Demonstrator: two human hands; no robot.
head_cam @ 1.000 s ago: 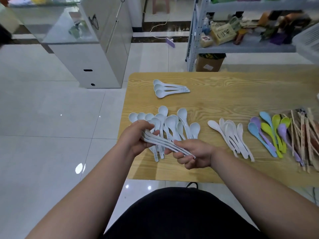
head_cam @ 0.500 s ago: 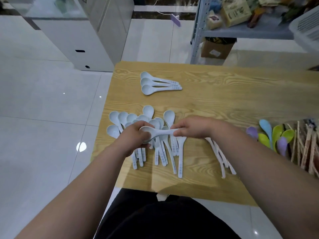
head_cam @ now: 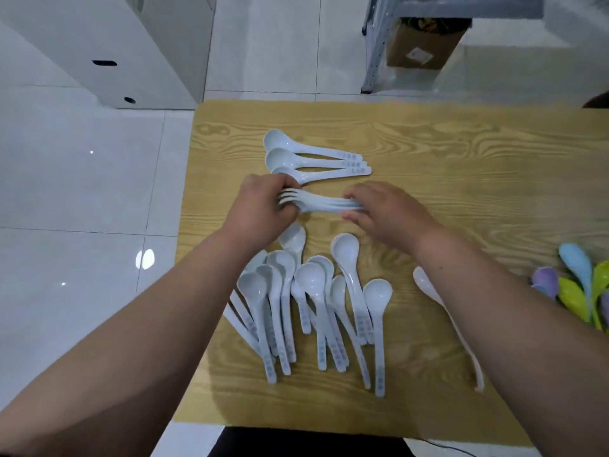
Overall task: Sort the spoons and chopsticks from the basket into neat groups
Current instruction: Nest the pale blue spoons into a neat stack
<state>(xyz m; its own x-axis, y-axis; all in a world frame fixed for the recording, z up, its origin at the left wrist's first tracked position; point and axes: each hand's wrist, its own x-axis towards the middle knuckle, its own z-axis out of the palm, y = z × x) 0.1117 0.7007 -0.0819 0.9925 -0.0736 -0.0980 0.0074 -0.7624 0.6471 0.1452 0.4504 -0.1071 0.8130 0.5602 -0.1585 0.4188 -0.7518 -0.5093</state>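
A stack of pale blue spoons [head_cam: 321, 203] lies sideways between my hands, just above the wooden table [head_cam: 461, 179]. My left hand [head_cam: 260, 209] grips its bowl end and my right hand [head_cam: 382, 209] pinches the handle ends. Right behind it, three pale blue spoons [head_cam: 313, 158] lie in a neat row. A loose pile of several pale blue spoons [head_cam: 306, 308] spreads out below my hands. One white spoon [head_cam: 428, 285] shows under my right forearm. Coloured spoons [head_cam: 580, 285] sit at the right edge. No chopsticks or basket are in view.
A white cabinet [head_cam: 108, 54] stands on the tiled floor at the far left. A metal shelf leg [head_cam: 375, 51] and a cardboard box [head_cam: 425, 44] are behind the table. The table's left edge runs close to the spoon pile.
Both hands have carried the stack of spoons away from the loose pile, toward the row of three at the back. The camera has tilted further down.
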